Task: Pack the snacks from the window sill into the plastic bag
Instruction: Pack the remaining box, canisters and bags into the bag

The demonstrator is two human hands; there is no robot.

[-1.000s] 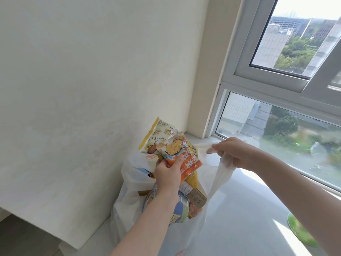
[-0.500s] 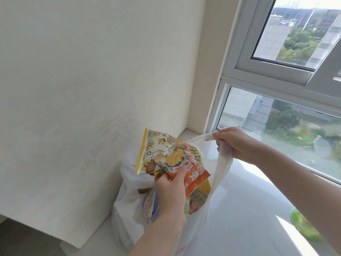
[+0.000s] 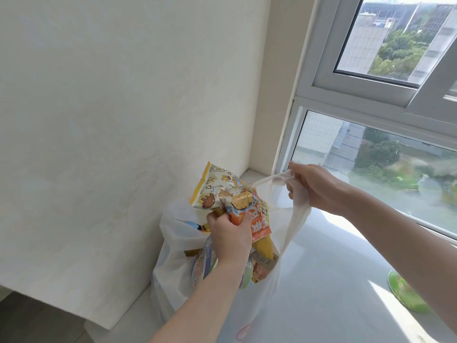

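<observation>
A white plastic bag (image 3: 173, 263) stands on the white window sill (image 3: 333, 280) against the wall, its mouth open and several snack packets inside. My left hand (image 3: 230, 236) grips two packets over the bag's mouth: an orange snack packet (image 3: 257, 219) and a yellow-and-white popcorn packet (image 3: 215, 189) behind it. My right hand (image 3: 314, 186) holds the bag's right handle (image 3: 272, 179), pulled up and taut to the right. Under my left hand lie a round blue-rimmed packet (image 3: 202, 266) and a yellow packet (image 3: 265, 246).
A green round snack pack (image 3: 405, 295) lies on the sill at the right edge. The white wall (image 3: 111, 120) is close on the left, the window frame (image 3: 296, 115) behind the bag. The sill's near-left edge drops off below the bag.
My right hand has lifted the bag handle higher and stretched it tight. My left hand with the two packets has stayed over the bag's mouth, turning them slightly.
</observation>
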